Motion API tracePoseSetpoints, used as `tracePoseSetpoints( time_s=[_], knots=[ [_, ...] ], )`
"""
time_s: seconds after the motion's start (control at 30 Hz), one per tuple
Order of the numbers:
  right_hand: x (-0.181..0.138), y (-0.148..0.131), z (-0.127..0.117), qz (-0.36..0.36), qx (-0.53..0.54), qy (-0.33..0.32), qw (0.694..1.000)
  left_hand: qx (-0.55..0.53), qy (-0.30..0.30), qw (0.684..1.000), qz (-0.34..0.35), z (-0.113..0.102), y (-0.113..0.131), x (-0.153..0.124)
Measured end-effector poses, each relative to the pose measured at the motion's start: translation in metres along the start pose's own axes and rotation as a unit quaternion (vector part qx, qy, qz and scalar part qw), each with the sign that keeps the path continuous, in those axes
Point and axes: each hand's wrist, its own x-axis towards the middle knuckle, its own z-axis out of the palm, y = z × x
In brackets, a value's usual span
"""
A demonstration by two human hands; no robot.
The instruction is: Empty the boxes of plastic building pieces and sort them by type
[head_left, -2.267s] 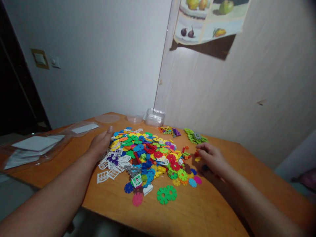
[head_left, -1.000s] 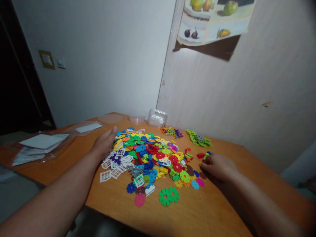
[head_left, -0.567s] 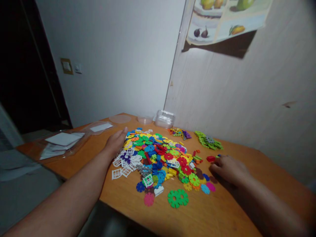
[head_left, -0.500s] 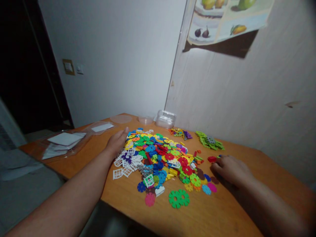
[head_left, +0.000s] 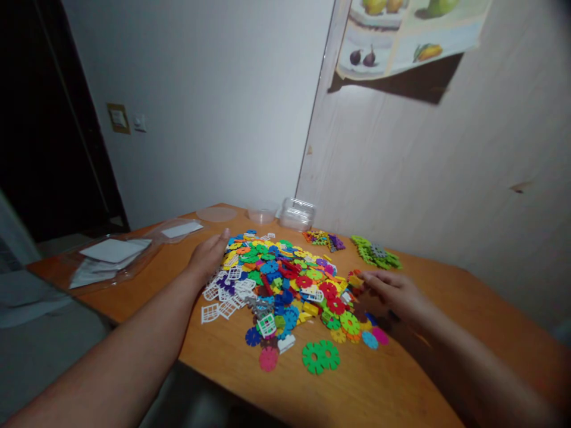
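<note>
A heap of colourful plastic interlocking discs (head_left: 285, 282) lies spread on the orange wooden table (head_left: 392, 380). My left hand (head_left: 209, 255) rests flat against the heap's left edge, fingers stretched out, beside several white lattice pieces (head_left: 219, 303). My right hand (head_left: 395, 294) lies at the heap's right edge, fingers extended toward small red and orange pieces (head_left: 354, 278); it grips nothing that I can see. Two joined green discs (head_left: 320, 355) lie apart at the near side of the heap.
A pile of green pieces (head_left: 375, 254) and a small mixed pile (head_left: 323, 239) sit beyond the heap. Clear plastic containers (head_left: 297, 214) and lids (head_left: 217, 213) stand at the table's far corner. Plastic bags with white sheets (head_left: 111, 255) lie at the left. A wall is close behind.
My right hand has moved left from the bare table beside the heap to the heap's right edge. The left hand has stayed put. The camera has shifted slightly.
</note>
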Motion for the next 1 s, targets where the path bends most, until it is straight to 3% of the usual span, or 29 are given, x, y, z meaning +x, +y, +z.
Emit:
tracePoseSetpoints(
  time_s=[0.07,0.23,0.33,0.43,0.57,0.67,0.83,1.0],
  knots=[
    [-0.002,-0.006,0.003,0.004,0.074,-0.010,0.997,0.009,0.005,1.000,-0.002,0.000,0.000,0.000],
    [-0.008,0.004,0.011,0.046,0.167,0.041,0.984,0.023,0.008,1.000,0.010,-0.001,0.001,0.001],
    [-0.011,0.019,0.018,0.047,0.199,-0.031,0.978,0.030,0.004,0.999,0.011,-0.002,0.001,0.001],
    [-0.010,0.028,0.021,-0.004,0.132,-0.078,0.988,0.024,0.008,1.000,0.011,-0.002,0.000,0.001],
    [-0.005,0.030,0.020,-0.090,-0.040,-0.072,0.993,0.012,0.006,1.000,0.003,-0.001,-0.002,0.002],
    [-0.003,0.029,0.020,-0.117,-0.100,-0.082,0.985,0.000,0.006,1.000,-0.005,0.000,-0.003,0.002],
    [-0.002,0.031,0.024,-0.136,-0.101,-0.084,0.982,-0.008,0.005,1.000,0.004,0.000,-0.002,-0.001],
    [-0.005,0.030,0.024,-0.092,-0.038,-0.068,0.993,-0.016,0.018,1.000,-0.006,0.001,-0.003,0.000]
  ],
)
